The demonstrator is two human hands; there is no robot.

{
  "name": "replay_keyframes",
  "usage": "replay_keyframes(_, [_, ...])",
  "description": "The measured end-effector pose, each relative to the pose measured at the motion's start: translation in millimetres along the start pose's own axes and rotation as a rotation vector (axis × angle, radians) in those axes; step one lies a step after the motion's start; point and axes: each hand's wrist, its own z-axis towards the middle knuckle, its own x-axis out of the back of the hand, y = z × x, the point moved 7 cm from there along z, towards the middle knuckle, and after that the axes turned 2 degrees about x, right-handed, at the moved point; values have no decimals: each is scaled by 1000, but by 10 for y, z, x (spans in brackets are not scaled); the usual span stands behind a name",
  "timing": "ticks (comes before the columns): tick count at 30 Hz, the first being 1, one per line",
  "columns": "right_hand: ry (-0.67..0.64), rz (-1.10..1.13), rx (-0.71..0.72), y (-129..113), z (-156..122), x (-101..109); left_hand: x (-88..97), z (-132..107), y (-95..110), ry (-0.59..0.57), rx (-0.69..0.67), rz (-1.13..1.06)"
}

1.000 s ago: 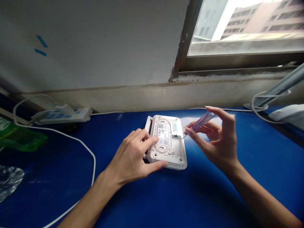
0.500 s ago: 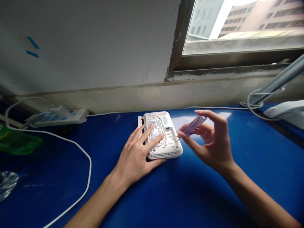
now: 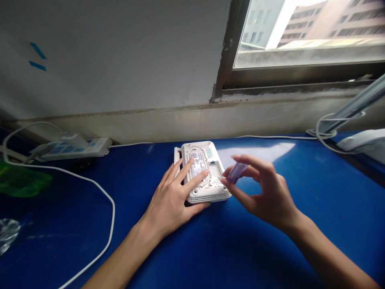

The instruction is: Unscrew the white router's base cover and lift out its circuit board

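Note:
A white router [image 3: 215, 170] lies with its vented, labelled underside up on the blue table, its antenna [image 3: 176, 154] along the left side. My left hand [image 3: 171, 192] rests on it, fingers stretched and spread over the label, thumb along the near edge. Between the thumb and fingers of my right hand [image 3: 261, 180] is a small screwdriver [image 3: 236, 171] with a clear purple handle. It leans toward the router's right side near the front corner. Its tip is too small or hidden to make out.
A white power strip [image 3: 93, 147] with a plug stands at the back left. A white cable [image 3: 112, 212] loops over the table's left part. Green plastic [image 3: 24, 180] and clear crumpled plastic [image 3: 8, 233] lie at the far left. A metal pole [image 3: 355, 102] rises at the back right.
My right hand has moved slightly left and down with the screwdriver, whose handle now sits lower and closer to the router. My left hand and the router stay in place.

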Motion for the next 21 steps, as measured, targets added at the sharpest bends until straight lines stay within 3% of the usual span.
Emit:
replay_keyframes(4, [-122, -222, 80, -105, 62, -53, -2, 10, -14, -8, -13, -1])
replay_keyframes(9, [-300, -452, 106, -301, 400, -27, 4, 22, -31, -26, -9, 7])
replay_keyframes(12, [-513, -521, 64, -311, 562, -149, 11, 24, -37, -38, -9, 8])
replay_keyframes(15, [-651, -488, 41, -264, 597, -262, 16, 26, -51, -48, -8, -4])
replay_keyframes(21, [-689, -329, 74, -161, 527, -168, 32, 32, -60, -55, -10, -16])
